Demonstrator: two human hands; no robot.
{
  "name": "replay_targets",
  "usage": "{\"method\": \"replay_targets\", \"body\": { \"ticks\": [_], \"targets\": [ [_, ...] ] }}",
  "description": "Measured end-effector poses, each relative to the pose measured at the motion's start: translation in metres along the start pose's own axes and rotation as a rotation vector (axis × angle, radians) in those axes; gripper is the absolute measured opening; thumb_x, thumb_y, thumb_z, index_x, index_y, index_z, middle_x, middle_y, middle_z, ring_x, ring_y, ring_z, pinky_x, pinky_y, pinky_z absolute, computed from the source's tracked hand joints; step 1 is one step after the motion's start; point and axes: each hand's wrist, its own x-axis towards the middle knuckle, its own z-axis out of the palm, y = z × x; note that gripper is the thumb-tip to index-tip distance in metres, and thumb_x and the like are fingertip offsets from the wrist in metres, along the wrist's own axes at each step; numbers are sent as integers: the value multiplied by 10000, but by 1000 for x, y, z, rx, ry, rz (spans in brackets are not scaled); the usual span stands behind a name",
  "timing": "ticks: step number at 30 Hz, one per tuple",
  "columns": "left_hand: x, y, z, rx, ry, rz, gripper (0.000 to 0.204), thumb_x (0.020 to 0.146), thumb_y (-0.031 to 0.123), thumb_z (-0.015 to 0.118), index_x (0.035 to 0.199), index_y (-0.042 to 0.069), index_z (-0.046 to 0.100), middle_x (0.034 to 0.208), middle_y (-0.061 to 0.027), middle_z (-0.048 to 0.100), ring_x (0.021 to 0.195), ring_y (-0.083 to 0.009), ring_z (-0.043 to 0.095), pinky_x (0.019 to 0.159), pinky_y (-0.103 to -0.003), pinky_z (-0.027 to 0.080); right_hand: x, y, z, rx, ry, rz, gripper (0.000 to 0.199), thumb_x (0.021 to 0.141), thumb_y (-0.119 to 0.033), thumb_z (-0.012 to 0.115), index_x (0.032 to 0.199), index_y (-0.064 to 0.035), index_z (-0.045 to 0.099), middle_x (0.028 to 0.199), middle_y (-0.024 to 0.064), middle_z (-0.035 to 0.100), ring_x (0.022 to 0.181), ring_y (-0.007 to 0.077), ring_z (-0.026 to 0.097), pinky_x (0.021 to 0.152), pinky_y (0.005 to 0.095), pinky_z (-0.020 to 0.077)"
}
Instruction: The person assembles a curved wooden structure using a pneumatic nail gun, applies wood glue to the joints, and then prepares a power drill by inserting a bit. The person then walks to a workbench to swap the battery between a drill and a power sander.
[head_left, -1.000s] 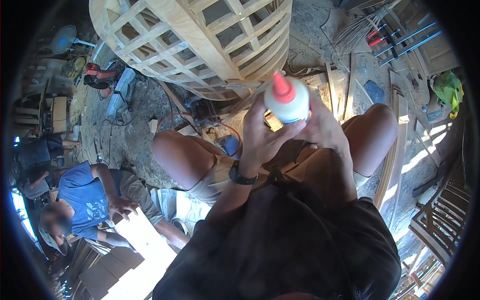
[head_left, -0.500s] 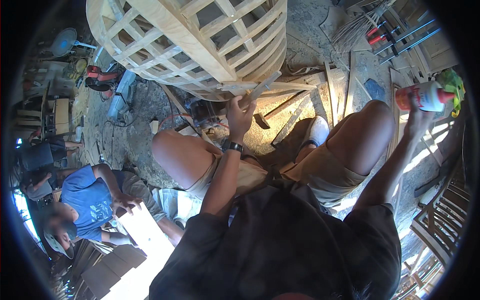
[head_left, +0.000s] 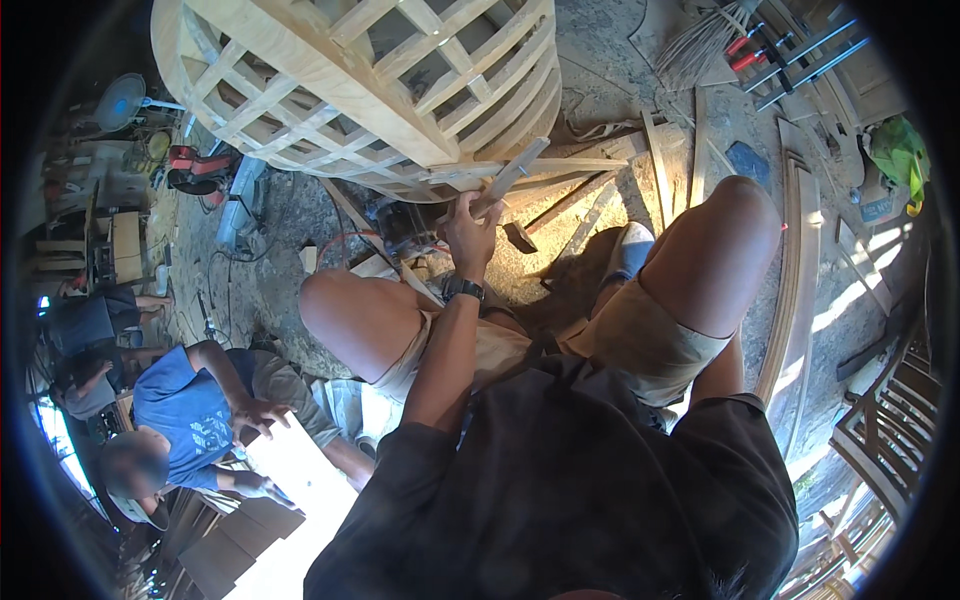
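Observation:
My left hand is closed around the lower end of a short wooden piece, with a small peg-like bit sticking out of its side. That piece is held slanted, just in front of a large curved wooden lattice frame. Beneath my left hand, a hammer with a dark head rests on sawdust-covered ground. My right forearm passes down behind my right thigh, and the hand at its end is hidden. The bottle held earlier does not show.
At the left, a co-worker in a blue shirt handles a bright board. Wood strips lie to the right, near a green bag and red-handled clamps. A slatted wooden piece stands far right. Cords run across the left floor.
My right hand, which held a red-and-white bottle out to the right, has drawn in behind my right thigh, out of sight. My left hand keeps its hold on the wooden piece.

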Motion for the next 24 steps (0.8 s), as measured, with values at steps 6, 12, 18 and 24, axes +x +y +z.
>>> {"method": "replay_targets", "body": {
  "ticks": [6,12,18,24],
  "targets": [
    [0,5,-5,73,-18,-3,467,887,413,679,1122,13,624,1052,-212,667,975,-390,625,854,-448,477,-28,9,24,-41,-69,47,619,781,-111,766,1312,0,467,1108,126,622,961,225,623,880,368,490],
    [-14,-1,-4,-81,82,-87,416,913,327,663,1117,-28,590,1066,-226,660,990,-373,630,859,-444,472,-46,18,36,-65,-117,80,584,799,-140,748,1299,2,481,1103,135,627,958,239,626,874,378,491],
    [-10,-11,-9,-243,167,-70,395,923,307,645,1101,-36,564,1015,-215,655,953,-353,627,863,-437,469,-47,22,40,-76,-133,84,552,817,-169,730,1286,5,495,1098,145,632,956,252,628,867,388,492],
    [-14,-18,-1,-360,276,-11,373,920,278,640,1081,-44,545,965,-185,631,897,-293,617,827,-400,474,-53,41,32,-112,-117,132,524,836,-197,713,1273,7,509,1092,154,637,954,266,631,861,398,493]
  ]
}}
